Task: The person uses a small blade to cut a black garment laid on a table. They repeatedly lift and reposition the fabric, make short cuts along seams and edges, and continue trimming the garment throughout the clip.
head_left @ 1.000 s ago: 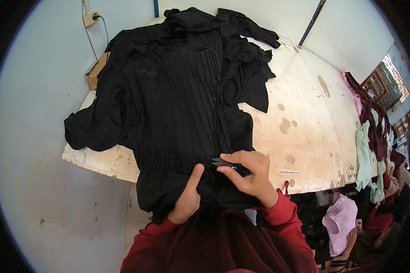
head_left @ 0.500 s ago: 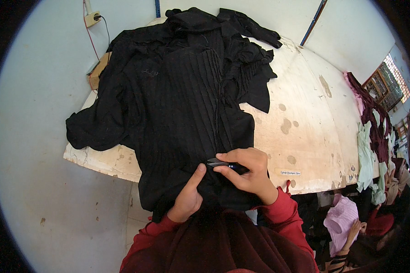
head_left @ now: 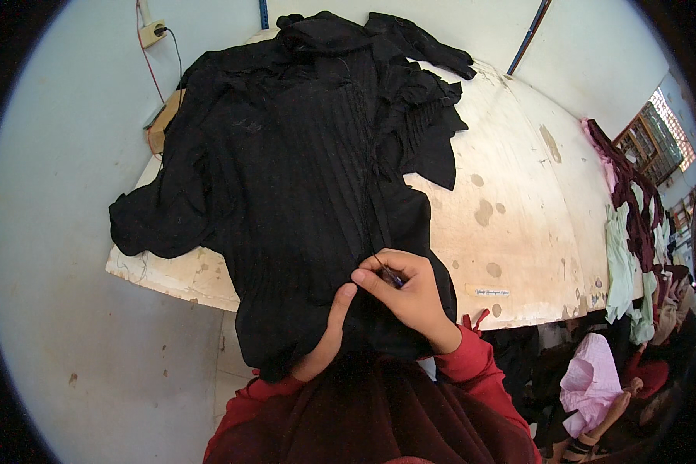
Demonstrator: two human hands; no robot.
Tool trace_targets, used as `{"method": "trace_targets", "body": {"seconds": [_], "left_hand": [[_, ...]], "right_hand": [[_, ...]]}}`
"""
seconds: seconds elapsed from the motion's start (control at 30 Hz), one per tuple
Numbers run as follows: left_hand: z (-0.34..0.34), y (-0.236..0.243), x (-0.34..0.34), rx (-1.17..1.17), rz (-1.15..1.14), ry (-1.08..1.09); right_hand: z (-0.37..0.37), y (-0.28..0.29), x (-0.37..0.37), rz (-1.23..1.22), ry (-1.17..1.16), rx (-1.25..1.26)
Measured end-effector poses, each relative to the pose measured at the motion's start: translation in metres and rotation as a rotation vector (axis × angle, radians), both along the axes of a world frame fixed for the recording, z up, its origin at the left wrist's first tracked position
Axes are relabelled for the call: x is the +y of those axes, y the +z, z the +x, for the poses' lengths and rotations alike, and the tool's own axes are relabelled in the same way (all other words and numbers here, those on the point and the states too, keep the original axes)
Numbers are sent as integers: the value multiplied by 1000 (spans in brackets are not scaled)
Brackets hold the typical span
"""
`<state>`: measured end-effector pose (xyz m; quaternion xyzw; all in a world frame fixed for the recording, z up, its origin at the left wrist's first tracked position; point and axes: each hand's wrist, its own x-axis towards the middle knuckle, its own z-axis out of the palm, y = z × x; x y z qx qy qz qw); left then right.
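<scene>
A black pleated garment lies spread over the table, its lower edge hanging over the near side. My left hand grips that near part, thumb on top along the cloth and the other fingers hidden beneath. Close to the left thumb tip, my right hand is closed, thumb and forefinger pinched together at the cloth. Thread snips are tucked inside it, only a dark blade and a bit of the body showing. Whether a thread or a fold is between the fingertips is too small to tell.
The pale, stained wooden table extends to the right. Beside the left wall are a wooden box and a power socket with a cord. Light green cloth hangs at the right edge. Another person's hand holds a pink garment.
My right hand has turned the snips back into its palm and pinched thumb and forefinger at the cloth. My left thumb has shifted slightly. The pink garment at right has moved.
</scene>
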<state>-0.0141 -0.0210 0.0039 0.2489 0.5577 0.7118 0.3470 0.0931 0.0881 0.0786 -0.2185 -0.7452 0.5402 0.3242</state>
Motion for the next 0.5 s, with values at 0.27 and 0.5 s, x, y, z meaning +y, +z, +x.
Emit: {"method": "trace_targets", "body": {"seconds": [0.27, 0.5], "left_hand": [[5, 9, 1, 181, -45, 130], [5, 7, 2, 231, -67, 169]], "right_hand": [[7, -8, 6, -657, 258, 209], [25, 1, 10, 419, -72, -27]]}}
